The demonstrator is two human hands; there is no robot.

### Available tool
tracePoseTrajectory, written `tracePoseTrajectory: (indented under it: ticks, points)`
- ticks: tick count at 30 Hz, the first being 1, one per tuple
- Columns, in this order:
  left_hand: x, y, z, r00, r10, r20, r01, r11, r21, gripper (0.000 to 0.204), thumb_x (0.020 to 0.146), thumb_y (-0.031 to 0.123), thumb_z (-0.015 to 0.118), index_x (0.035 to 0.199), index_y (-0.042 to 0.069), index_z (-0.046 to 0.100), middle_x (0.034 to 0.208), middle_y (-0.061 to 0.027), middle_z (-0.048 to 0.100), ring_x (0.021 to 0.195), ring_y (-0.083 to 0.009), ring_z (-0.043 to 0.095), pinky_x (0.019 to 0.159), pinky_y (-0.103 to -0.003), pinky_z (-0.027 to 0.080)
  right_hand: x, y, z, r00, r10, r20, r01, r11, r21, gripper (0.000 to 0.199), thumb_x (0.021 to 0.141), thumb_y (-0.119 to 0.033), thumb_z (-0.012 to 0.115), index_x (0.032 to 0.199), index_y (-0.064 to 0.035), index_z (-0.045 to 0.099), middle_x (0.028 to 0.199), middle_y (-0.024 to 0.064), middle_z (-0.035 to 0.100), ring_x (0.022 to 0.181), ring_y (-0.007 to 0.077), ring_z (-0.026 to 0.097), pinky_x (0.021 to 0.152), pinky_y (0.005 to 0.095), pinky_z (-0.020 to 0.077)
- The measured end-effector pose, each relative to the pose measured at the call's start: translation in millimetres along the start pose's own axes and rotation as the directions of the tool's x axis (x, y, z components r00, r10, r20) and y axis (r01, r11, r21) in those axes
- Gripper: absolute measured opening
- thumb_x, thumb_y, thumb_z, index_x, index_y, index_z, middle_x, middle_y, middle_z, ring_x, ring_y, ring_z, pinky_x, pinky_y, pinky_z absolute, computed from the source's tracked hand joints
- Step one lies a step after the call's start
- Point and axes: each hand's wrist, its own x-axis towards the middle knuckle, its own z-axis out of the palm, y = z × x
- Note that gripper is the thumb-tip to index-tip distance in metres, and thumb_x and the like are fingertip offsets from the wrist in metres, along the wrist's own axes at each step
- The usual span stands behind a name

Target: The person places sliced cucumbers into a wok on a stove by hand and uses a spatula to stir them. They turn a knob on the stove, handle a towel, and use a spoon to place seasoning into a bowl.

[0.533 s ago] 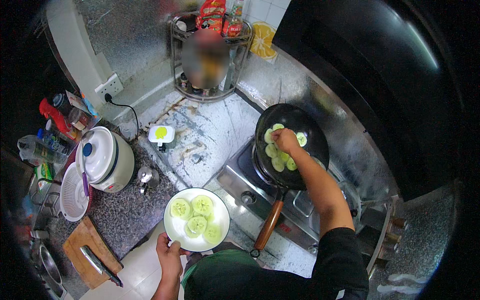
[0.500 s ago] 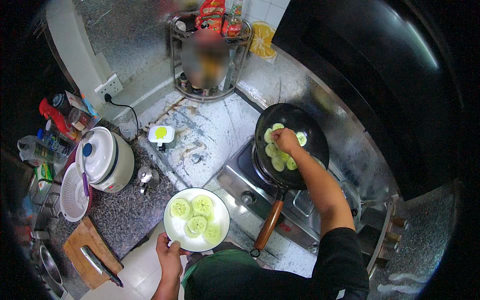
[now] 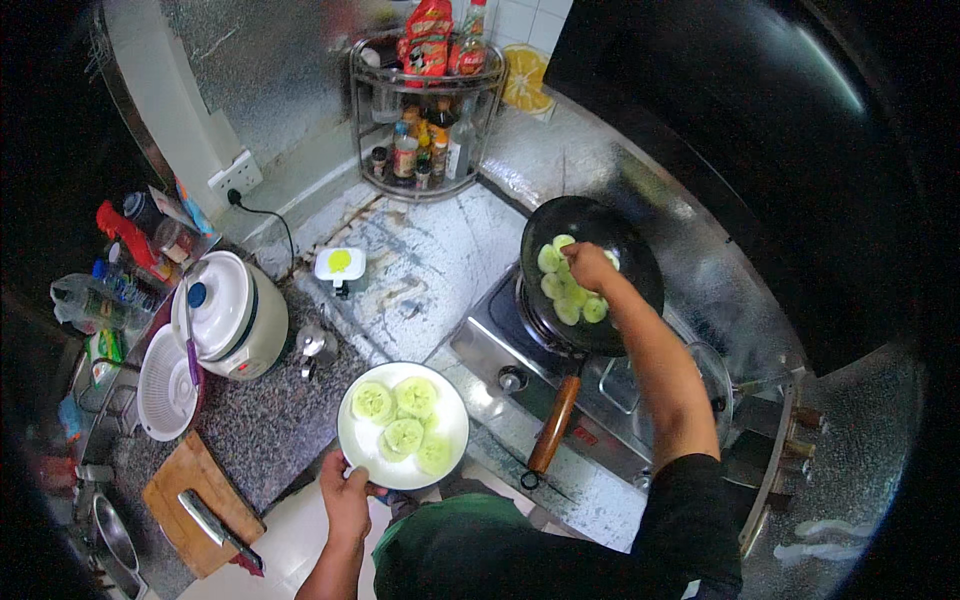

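Presently, wok point(image 3: 637, 258) right, far; plate point(image 3: 450, 402) left, near. Left hand point(image 3: 347, 500): fingers gripping plate's edge, one side only. Right hand point(image 3: 592, 268): low inside wok, pinch unclear; burn risk if metal hot. Slices point(image 3: 404, 437) in both; a tilt could spill plate's.

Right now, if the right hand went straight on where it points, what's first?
Right hand: likely the pale-green slices just ahead, then the wok wall; depth is unclear.
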Motion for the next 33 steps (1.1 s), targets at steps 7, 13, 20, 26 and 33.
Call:
tracePoseTrajectory:
  ticks: [7,13,20,26,33]
  points:
    - [-11.6,-0.3,-6.4,0.998,-0.022,-0.064,0.024,0.999,0.024,0.030,0.078,-0.001,0.047,0.108,-0.003,0.047,0.099,-0.0116,0.053,0.069,-0.0186,0.060,0.049,-0.027,0.052,12.5,1.3,37.9,0.986,0.106,0.128,-0.120,0.987,0.104,0.035,0.077,-0.013,0.049,0.108,-0.0145,0.064,0.102,0.0206,0.063,0.094,0.0375,0.062,0.084,0.0428,0.0478]
    - [-13.1,-3.1,-9.0,0.999,-0.014,-0.032,0.013,1.000,-0.028,0.029,0.079,0.000,0.047,0.108,-0.003,0.047,0.101,-0.0125,0.054,0.069,-0.0186,0.060,0.050,-0.027,0.052,-26.2,-30.6,-23.1,0.992,-0.022,-0.126,0.015,0.998,-0.055,0.029,0.082,-0.011,0.050,0.107,-0.0101,0.064,0.103,0.0190,0.063,0.092,0.0362,0.060,0.085,0.0430,0.0469]
    - [0.5,-3.5,-9.6,1.000,0.015,-0.012,-0.014,0.999,0.031,0.032,0.079,-0.001,0.047,0.111,-0.004,0.047,0.098,-0.0130,0.056,0.063,-0.0180,0.060,0.050,-0.026,0.052,-124.7,-197.1,-69.3,0.784,-0.619,0.039,0.585,0.759,0.285,0.032,0.077,-0.016,0.066,0.107,-0.0068,0.062,0.102,0.0130,0.062,0.098,0.0305,0.057,0.087,0.0400,0.0453]
    - [4.0,1.9,2.9,0.992,-0.050,0.118,0.048,0.999,0.021,0.033,0.081,-0.003,0.048,0.114,-0.004,0.045,0.100,-0.0105,0.051,0.063,-0.0160,0.059,0.051,-0.025,0.052,-173.7,-254.7,-20.4,0.519,-0.814,0.262,0.819,0.561,0.121,0.038,0.077,-0.026,0.063,0.111,-0.0086,0.060,0.120,0.0077,0.054,0.107,0.0266,0.051,0.089,0.0421,0.0423]
    - [-4.0,3.6,8.0,0.985,-0.046,0.164,0.026,0.992,0.123,0.032,0.080,-0.003,0.047,0.112,-0.004,0.045,0.099,-0.0116,0.053,0.065,-0.0172,0.060,0.050,-0.026,0.051,-166.8,-223.0,-25.7,0.708,-0.665,0.238,0.677,0.735,0.042,0.045,0.075,-0.032,0.066,0.111,-0.0069,0.059,0.113,0.0078,0.057,0.097,0.0249,0.053,0.083,0.0357,0.0448]
